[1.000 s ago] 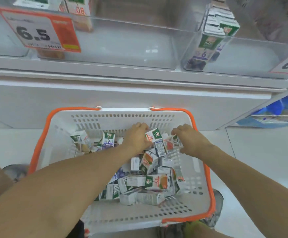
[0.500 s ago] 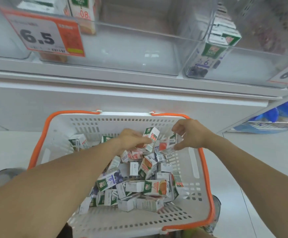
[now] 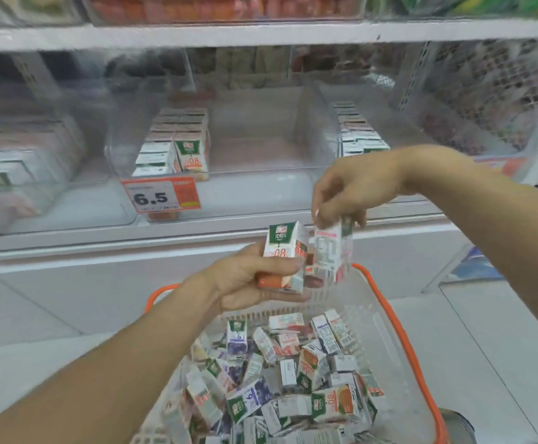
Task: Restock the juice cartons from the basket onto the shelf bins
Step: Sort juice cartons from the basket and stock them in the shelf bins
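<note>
My left hand (image 3: 248, 280) grips a small white-and-green juice carton (image 3: 285, 251) with an orange base, held upright above the far rim of the basket (image 3: 399, 334). Right beside it, my right hand (image 3: 347, 193) pinches a second carton (image 3: 330, 251) from its top, its label side facing me. Several more cartons (image 3: 293, 386) lie jumbled in the white basket with the orange rim. On the shelf ahead, a clear bin (image 3: 261, 149) holds a row of cartons (image 3: 178, 145) at its left side, and another bin (image 3: 421, 129) to the right holds a row (image 3: 357, 136).
An orange price tag (image 3: 162, 195) reading 6.5 hangs on the middle bin's front. A further bin (image 3: 21, 161) stands at the left, blurred. A white shelf edge (image 3: 197, 229) runs below the bins. A perforated upright (image 3: 415, 75) stands at the right. Pale floor surrounds the basket.
Both hands have lifted out of the basket, each with a carton, up toward the shelf. The view has tilted up, showing the bins and an upper shelf.
</note>
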Tool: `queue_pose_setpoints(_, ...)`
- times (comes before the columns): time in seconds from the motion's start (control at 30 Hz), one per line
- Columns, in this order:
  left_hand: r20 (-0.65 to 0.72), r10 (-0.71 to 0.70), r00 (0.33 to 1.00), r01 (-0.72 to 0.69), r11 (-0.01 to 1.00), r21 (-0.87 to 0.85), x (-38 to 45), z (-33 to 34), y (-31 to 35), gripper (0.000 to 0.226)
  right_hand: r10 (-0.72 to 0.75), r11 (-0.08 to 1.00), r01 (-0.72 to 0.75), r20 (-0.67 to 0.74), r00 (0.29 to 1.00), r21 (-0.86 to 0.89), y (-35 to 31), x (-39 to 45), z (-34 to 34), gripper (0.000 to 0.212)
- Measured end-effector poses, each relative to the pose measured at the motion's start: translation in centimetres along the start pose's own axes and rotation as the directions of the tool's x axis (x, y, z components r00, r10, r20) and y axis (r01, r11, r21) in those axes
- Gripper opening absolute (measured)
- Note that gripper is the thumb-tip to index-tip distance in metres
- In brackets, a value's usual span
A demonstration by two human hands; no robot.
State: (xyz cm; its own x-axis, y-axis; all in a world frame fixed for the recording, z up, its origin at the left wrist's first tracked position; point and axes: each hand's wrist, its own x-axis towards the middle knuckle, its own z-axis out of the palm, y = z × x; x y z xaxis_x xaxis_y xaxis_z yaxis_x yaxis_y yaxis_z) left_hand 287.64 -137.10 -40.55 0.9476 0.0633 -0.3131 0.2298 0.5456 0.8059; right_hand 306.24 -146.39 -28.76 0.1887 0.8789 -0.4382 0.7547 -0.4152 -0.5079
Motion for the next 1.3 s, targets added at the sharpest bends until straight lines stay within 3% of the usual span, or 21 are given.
queue_pose_setpoints(0.13,-0.074,0.084,0.994,-0.071,0.984,0.163,-3.1,0.9,3.4,0.058,-0.016,0.993,0.022,-0.047,0.999,0.116,-2.6,0.2,-0.4,0.029)
queue_pose_setpoints(0.3,-0.226,0.145,0.963,-0.043,0.914,0.404,-7.1,1.1,6.7,0.032,-0.087,0.981,0.097,-0.067,0.994,0.166,-6.6,1.2,0.4,0.035)
queue_pose_setpoints(0.37,-0.282,0.170,0.944,-0.015,0.879,0.477,-9.0,0.6,7.8,0.034,-0.112,0.972,0.117,-0.038,0.993,0.206,-8.2,1.6,0.9,0.037)
queue_pose_setpoints(0.53,-0.389,0.287,0.876,-0.065,0.867,0.494,-12.5,-1.8,8.9,0.047,-0.215,0.912,0.222,-0.059,0.975,0.346,-11.2,3.0,2.0,0.048)
queue_pose_setpoints(0.6,-0.395,0.315,0.863,-0.103,0.876,0.471,-13.6,-3.2,9.2,0.047,-0.263,0.844,0.255,-0.050,0.963,0.472,-11.7,3.5,2.3,0.038)
queue_pose_setpoints(0.7,-0.407,0.354,0.842,-0.162,0.885,0.436,-15.1,-5.2,9.7,0.038,-0.286,0.740,0.272,-0.078,0.955,0.615,-12.0,4.8,2.7,0.050)
queue_pose_setpoints(0.83,-0.453,0.353,0.819,-0.149,0.892,0.426,-16.6,-6.8,9.7,0.048,-0.286,0.696,0.322,-0.163,0.944,0.641,-14.0,6.5,4.1,0.041)
queue_pose_setpoints(0.9,-0.533,0.361,0.765,-0.160,0.909,0.385,-17.2,-7.7,10.1,0.046,-0.260,0.673,0.361,-0.251,0.933,0.646,-15.1,7.4,4.9,0.037)
queue_pose_setpoints(1.03,-0.722,0.408,0.559,-0.202,0.911,0.359,-19.2,-10.3,11.6,0.050,-0.233,0.662,0.495,-0.473,0.850,0.563,-17.8,9.1,6.0,0.032)
queue_pose_setpoints(1.17,-0.720,0.434,0.541,-0.126,0.889,0.441,-22.5,-12.5,11.9,0.027,-0.209,0.552,0.677,-0.705,0.678,0.487,-22.1,12.2,7.0,0.032)
queue_pose_setpoints(1.3,-0.741,0.420,0.524,-0.054,0.885,0.463,-25.4,-14.4,11.0,0.042,-0.277,0.572,0.731,-0.751,0.599,0.372,-26.9,17.5,7.7,0.031)
